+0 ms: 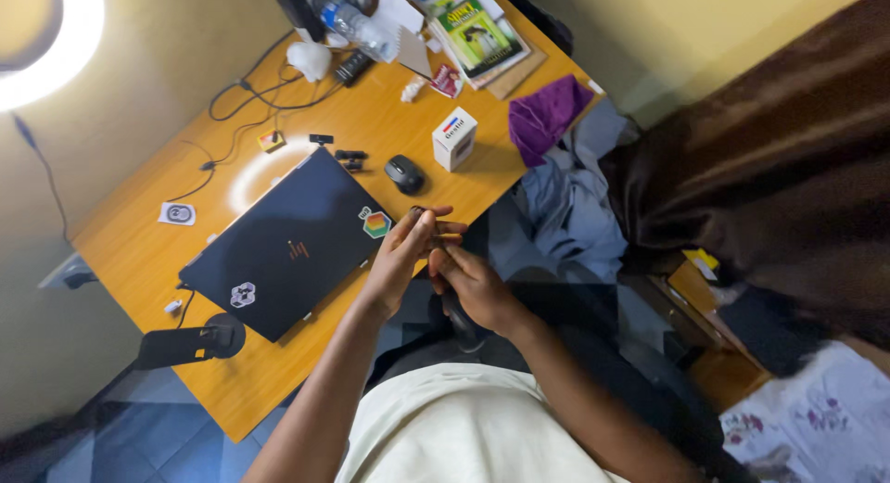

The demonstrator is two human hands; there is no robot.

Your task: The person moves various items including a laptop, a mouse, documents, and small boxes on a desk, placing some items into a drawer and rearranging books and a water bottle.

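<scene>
Both hands meet just off the table's (139,251) near edge, right of the closed laptop (287,247), left hand (400,256) and right hand (468,281) fingers pinching a small thin stick-like object (449,231) (seemingly light and stiff, best gripped mid-length).

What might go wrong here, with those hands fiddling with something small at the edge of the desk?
The left hand and right hand pinch a small thin item past the desk edge; if it slips, it would likely fall to the floor. The closed laptop overhangs the near edge, so a nudge from the left forearm might tip it. The mouse lies close enough to be knocked.
</scene>
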